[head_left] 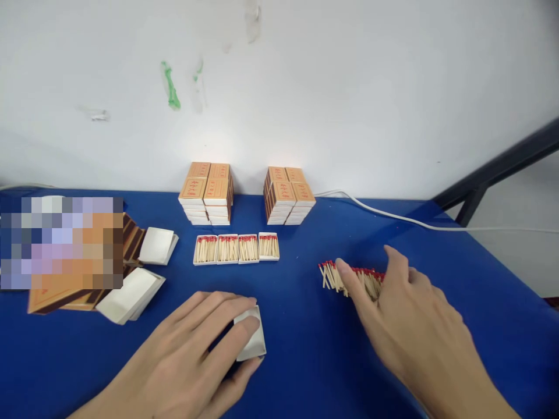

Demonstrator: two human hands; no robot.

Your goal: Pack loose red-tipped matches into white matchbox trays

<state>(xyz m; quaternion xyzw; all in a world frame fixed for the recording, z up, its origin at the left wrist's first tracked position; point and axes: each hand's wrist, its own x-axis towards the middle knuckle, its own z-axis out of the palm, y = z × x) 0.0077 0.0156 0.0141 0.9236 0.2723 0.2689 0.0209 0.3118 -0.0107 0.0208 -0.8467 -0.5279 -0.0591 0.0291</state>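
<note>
1. The left hand [192,355] is nearest the camera. It lies low on the table [297,372], with fingers and thumb closed around a tray [252,334]. The tray is small, white and shallow, and its open end points away from the wrist. Nothing shows inside it.
2. The right hand [414,326] lies palm down and loosely spread. Its index finger stretches out and its thumb is lifted, and it pinches nothing that can be seen.
3. The matches [345,278] lie under and just past the right fingertips, touching them. The left hand and its tray are well apart from them, off to the inner side.
4. The pile's long axis runs crosswise to the right index finger. Each pale wooden stick lies roughly near to far, with its red head on the far side. The palm hides the pile's outer end.
5. Beyond the left fingertips four filled trays [236,248] sit side by side in a row, heads to the far side.
6. Outward of the left hand lie empty trays [131,294] and orange sleeves [48,299].
7. Farthest off, against the wall, stand two box stacks [206,201] [288,201]. A white cable [393,216] runs beyond the right hand.
</note>
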